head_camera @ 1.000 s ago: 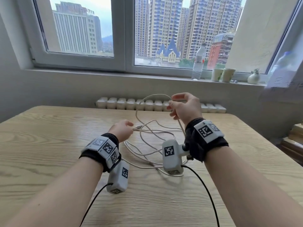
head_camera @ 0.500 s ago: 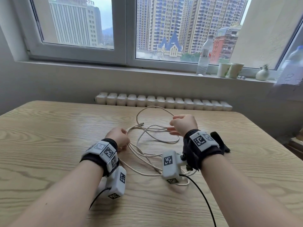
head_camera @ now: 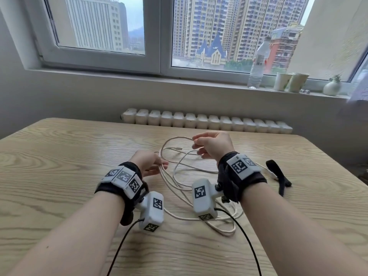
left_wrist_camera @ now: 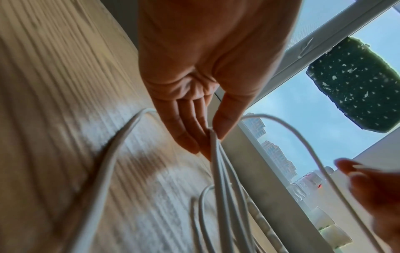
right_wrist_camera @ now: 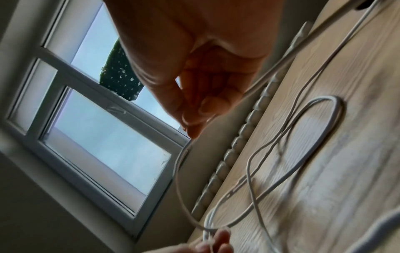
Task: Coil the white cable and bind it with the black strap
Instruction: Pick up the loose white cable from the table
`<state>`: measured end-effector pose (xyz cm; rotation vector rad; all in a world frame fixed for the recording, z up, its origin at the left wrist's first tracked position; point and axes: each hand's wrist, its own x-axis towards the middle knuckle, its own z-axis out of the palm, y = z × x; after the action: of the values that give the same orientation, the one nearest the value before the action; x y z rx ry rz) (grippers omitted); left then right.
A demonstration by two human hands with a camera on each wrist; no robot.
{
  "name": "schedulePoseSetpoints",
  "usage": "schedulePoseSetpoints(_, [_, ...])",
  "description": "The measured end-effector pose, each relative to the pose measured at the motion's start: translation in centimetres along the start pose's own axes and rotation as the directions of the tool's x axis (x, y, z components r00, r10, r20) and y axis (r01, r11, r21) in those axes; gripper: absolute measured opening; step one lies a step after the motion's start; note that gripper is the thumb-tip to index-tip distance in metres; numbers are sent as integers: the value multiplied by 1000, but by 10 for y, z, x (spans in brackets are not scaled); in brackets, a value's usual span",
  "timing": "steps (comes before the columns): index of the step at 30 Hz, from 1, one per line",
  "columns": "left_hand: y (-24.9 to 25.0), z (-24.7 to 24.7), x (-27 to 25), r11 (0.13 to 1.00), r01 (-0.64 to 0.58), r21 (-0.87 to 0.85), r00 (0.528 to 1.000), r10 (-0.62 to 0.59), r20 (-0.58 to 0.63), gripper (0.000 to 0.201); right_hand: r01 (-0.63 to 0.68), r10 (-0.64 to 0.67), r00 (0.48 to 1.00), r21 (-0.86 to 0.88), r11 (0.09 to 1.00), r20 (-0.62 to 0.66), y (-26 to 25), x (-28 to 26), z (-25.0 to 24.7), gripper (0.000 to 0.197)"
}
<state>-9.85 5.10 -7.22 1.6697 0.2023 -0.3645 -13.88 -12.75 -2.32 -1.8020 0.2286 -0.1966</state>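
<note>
While held, white cable (head_camera: 180, 188) (mid-table)

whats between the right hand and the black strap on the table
In the head view, only the right hand's wrist band and bare wooden table separate it from the black strap.

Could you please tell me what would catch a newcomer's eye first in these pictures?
Most striking is the long white cable sprawled in loose loops across the middle of the light wooden table. The left hand pinches several strands together, while the right hand lifts one loop above the tabletop. A black fabric strap lies untouched on the table, right of the right wrist.
</note>
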Motion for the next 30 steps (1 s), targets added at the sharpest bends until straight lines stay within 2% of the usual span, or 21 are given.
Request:
schedulePoseSetpoints(4, [7, -9, -6, 999, -28, -45, 999, 30, 42, 10, -40, 55, 977, -81, 996, 206, -5, -7, 15, 8])
schedulePoseSetpoints(7, [11, -14, -13, 994, -67, -89, 993, 74, 86, 11, -35, 142, 933, -312, 949, 329, -2, -11, 23, 21])
schedulePoseSetpoints(9, [15, -16, -17, 991, -96, -95, 989, 106, 102, 9, -5, 179, 905, -410, 912, 387, 0, -16, 28, 24])
schedulePoseSetpoints(12, [18, -16, -23, 986, -140, -90, 986, 147, 75, 8, -7, 178, 900, -396, 918, 397, 0, -22, 33, 12])
schedulePoseSetpoints(17, [17, -18, -28, 983, -129, -132, 991, 132, 11, 14, -20, 123, 955, -356, 934, 271, -10, -23, 23, 5])
schedulePoseSetpoints(21, [16, -20, -31, 987, -126, -98, 992, 122, -44, 13, -84, 91, 994, -133, 988, 51, -12, -16, 3, 15])
schedulePoseSetpoints(23, [15, -20, -30, 987, -131, -97, 989, 123, -82, 11, -104, 103, 993, -20, 994, -51, -11, -14, -5, 16])
schedulePoseSetpoints(26, [13, -19, -29, 985, -153, -84, 981, 141, -133, 7, -93, 100, 985, 53, 994, -142, -7, -15, -13, 16])
schedulePoseSetpoints(30, [14, -14, -29, 975, -206, -88, 963, 186, -195, 18, -29, 65, 965, 140, 990, -256, -8, -16, -25, 15])
